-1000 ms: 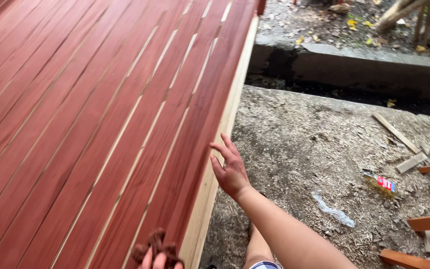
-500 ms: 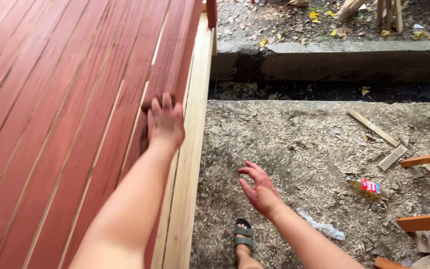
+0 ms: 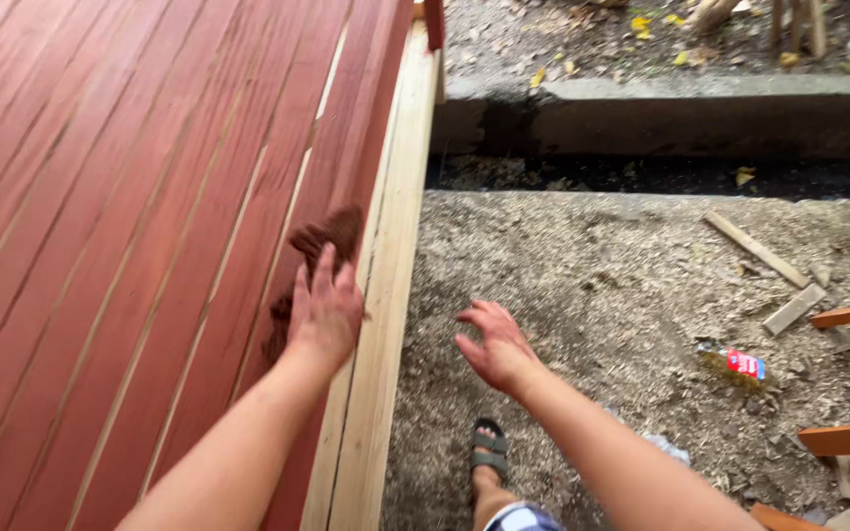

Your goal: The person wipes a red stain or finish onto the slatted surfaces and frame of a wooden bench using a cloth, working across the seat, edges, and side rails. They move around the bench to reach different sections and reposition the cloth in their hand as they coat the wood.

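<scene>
Sawdust-strewn ground (image 3: 592, 315) w/ wood offcuts (image 3: 755, 248) nr its right edge, crushed plastic bottle (image 3: 735, 366) beside them; concrete ledge (image 3: 681, 113) along far edge, yellow leaves (image 3: 641, 22) beyond.

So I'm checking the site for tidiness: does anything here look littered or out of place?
Yes. A crushed bottle with a red label lies on the sawdust-strewn ground, with loose wood offcuts scattered at right. The left hand presses a stained rag on the red slats; the right hand is empty.

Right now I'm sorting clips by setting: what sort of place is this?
Probably an outdoor woodworking yard. Red-stained slats lie on a pale timber frame, the ground is strewn with sawdust, and wood offcuts lie about. The left hand presses a stained rag.
</scene>
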